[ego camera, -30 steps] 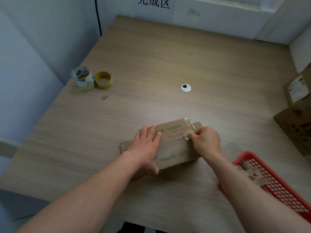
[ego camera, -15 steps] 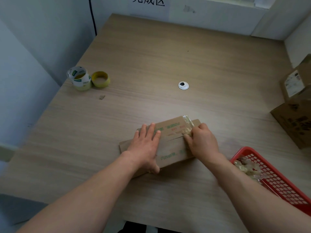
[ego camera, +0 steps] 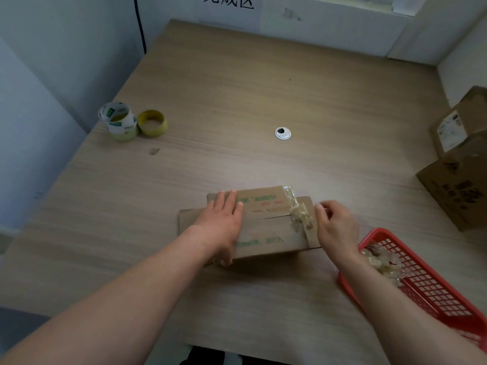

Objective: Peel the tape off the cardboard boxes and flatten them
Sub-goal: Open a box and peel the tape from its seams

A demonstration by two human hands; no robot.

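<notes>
A small brown cardboard box (ego camera: 266, 233) with green print lies on the wooden table near the front edge. My left hand (ego camera: 221, 225) presses flat on its left part, fingers together and extended. My right hand (ego camera: 334, 227) is at the box's right end, pinching a crumpled strip of clear tape (ego camera: 300, 214) that is partly lifted off the cardboard. The strip still runs up to the box's far right corner.
A red mesh basket (ego camera: 427, 291) with wadded tape sits at the front right. Two larger cardboard boxes (ego camera: 458, 164) stand at the right edge. Tape rolls (ego camera: 131, 122) sit at the left edge, and a cable grommet (ego camera: 282, 133) is mid-table.
My right hand has pulled toward the right, lifting the tape strip off the box's right end and exposing more cardboard. My left hand has stayed pressing on the box.
</notes>
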